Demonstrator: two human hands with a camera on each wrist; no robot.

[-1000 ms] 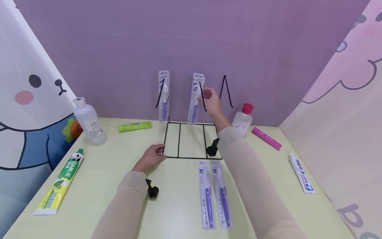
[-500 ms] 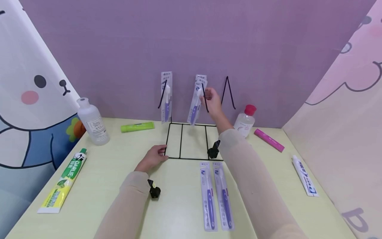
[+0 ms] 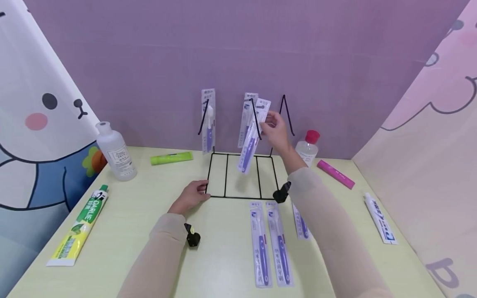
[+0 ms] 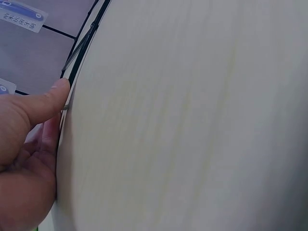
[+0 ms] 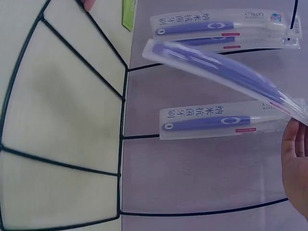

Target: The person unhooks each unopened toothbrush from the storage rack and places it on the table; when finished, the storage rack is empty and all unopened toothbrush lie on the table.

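Observation:
My right hand (image 3: 275, 130) pinches a packaged toothbrush (image 3: 249, 153) near its upper end. The package tilts, its lower end swung left and toward me, and crosses the middle hook of a black wire rack (image 5: 119, 175); whether the hook passes through it I cannot tell. Behind it, another packaged toothbrush (image 5: 207, 122) hangs against the purple backdrop. Packaged toothbrushes (image 3: 208, 132) also hang at the left hook. At the rack base's front left corner, my left hand (image 3: 190, 196) holds the wire, thumb (image 4: 55, 98) against it. The right hook carries nothing.
Two packaged toothbrushes (image 3: 261, 248) lie in front of the rack, another (image 3: 301, 223) partly under the right sleeve. Around stand a white bottle (image 3: 117, 153), a red-capped bottle (image 3: 307, 149), a green tube (image 3: 171, 158), a pink tube (image 3: 335, 174) and toothpaste tubes (image 3: 80, 225).
My right hand has moved right and slightly toward me, drawing the toothbrush package away from the one behind and tilting it more. The left hand stays at the rack corner.

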